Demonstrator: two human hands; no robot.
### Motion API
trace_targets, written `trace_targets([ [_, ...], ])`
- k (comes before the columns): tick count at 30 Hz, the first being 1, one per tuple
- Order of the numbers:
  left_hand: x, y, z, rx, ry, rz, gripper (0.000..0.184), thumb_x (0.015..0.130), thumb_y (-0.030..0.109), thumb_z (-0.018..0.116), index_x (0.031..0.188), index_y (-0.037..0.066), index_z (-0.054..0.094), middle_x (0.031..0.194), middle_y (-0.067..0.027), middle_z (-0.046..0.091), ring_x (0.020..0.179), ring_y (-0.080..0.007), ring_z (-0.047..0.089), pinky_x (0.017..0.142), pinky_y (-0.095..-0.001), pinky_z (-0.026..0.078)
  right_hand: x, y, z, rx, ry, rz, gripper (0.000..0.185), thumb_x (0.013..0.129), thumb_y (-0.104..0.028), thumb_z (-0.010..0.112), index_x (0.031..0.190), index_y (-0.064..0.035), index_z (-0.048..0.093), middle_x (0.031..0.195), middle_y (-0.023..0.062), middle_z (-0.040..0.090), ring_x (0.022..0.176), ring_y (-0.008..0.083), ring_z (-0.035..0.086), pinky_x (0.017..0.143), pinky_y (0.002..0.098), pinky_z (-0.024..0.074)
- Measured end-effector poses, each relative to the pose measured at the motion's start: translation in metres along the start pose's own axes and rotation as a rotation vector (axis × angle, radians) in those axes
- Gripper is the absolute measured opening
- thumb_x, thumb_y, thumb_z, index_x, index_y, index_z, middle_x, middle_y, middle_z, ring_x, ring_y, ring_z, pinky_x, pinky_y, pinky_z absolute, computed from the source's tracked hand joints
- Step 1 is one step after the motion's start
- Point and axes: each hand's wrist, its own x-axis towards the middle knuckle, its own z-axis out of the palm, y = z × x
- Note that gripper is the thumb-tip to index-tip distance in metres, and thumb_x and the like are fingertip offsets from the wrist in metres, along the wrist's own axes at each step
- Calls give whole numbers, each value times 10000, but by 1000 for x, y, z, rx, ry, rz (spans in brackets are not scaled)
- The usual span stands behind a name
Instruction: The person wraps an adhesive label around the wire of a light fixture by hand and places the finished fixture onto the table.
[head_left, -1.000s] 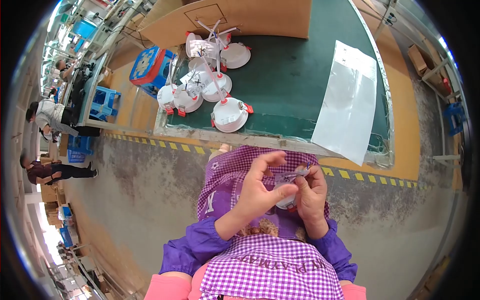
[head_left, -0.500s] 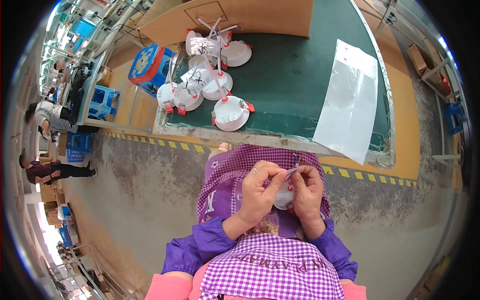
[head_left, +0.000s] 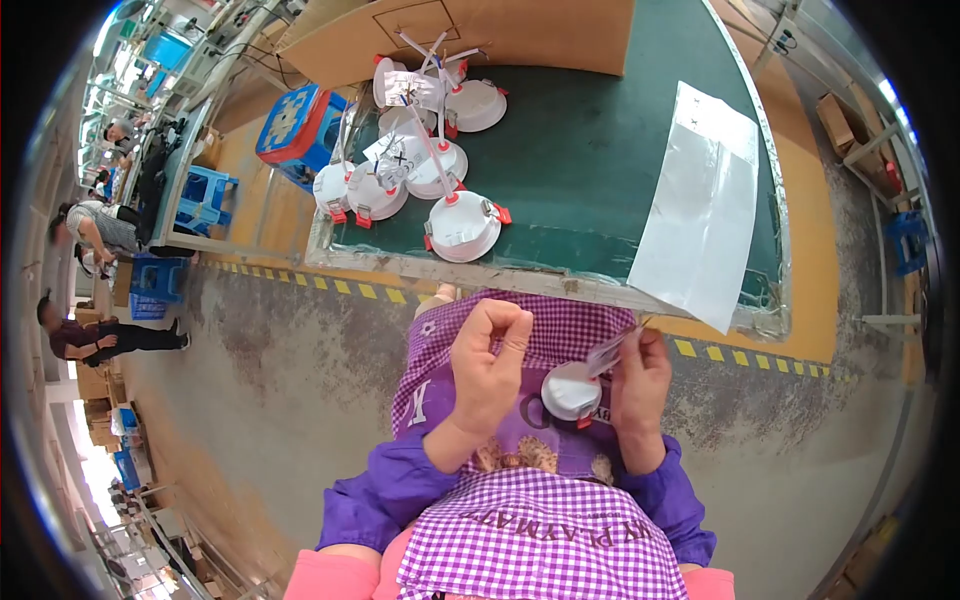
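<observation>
A round white lamp with a red clip hangs over my lap, at the end of a short cable. My right hand pinches that cable near its top, where a pale label sticks out to the left of the fingers. To the left of the lamp, my left hand is raised with thumb and forefinger pressed together; whether something tiny is between them is not visible. Several similar white lamps with red clips stand on the green table, the nearest lamp close to its front edge.
On the green table lie a cardboard sheet at the back and white sheets at the right, overhanging the front edge. A blue and red stool stands left. Two people are at the far left.
Both hands came together at the label and cable, then parted. My left hand moved left and up, my right hand slightly right. The hanging lamp is now in fuller view.
</observation>
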Motion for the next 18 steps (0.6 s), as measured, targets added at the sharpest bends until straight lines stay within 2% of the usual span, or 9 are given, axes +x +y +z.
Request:
trace_targets([
  [2,1,-3,7,-188,-19,-104,138,873,136,633,842,26,557,815,13,543,735,-107,519,657,-222,420,-12,3,6,-91,-86,-69,60,904,-68,576,942,-32,547,845,12,586,750,78,546,673,212,444],
  [5,-7,5,21,-225,-137,-73,123,871,119,631,917,32,558,870,-12,558,797,-78,507,714,-202,410,-8,5,18,-49,-144,-71,87,902,-90,591,956,-35,549,847,3,585,733,67,540,658,201,437],
  [8,-5,7,17,177,-369,43,149,837,121,663,899,22,572,839,-24,567,786,-98,527,684,-216,419,-12,-1,21,-134,-159,-49,84,905,-93,586,950,-34,546,845,-4,582,728,56,528,645,195,429],
  [9,-6,5,18,200,-375,3,104,835,90,656,848,21,581,813,-30,568,748,-103,530,643,-228,423,-12,-1,21,-151,-176,-61,91,907,-97,584,959,-32,548,852,-3,585,732,54,528,645,193,429],
  [12,-6,-7,19,197,-342,217,84,852,74,639,827,15,583,769,-15,556,702,-81,518,602,-222,412,-13,3,18,-216,-213,-86,120,911,-108,582,992,-24,556,873,2,596,743,56,533,647,192,432],
  [15,-10,-4,19,65,-232,50,94,880,79,614,822,12,582,740,18,542,683,-44,491,590,-204,392,-11,1,15,-231,-220,-25,166,909,-114,586,1039,-13,570,888,10,607,753,74,549,661,202,443],
  [18,4,6,7,-12,-285,-195,112,901,99,597,831,12,586,731,49,542,675,-19,470,580,-185,382,-5,1,13,-137,-235,127,193,899,-110,599,1057,1,582,890,24,623,772,97,576,685,214,456],
])
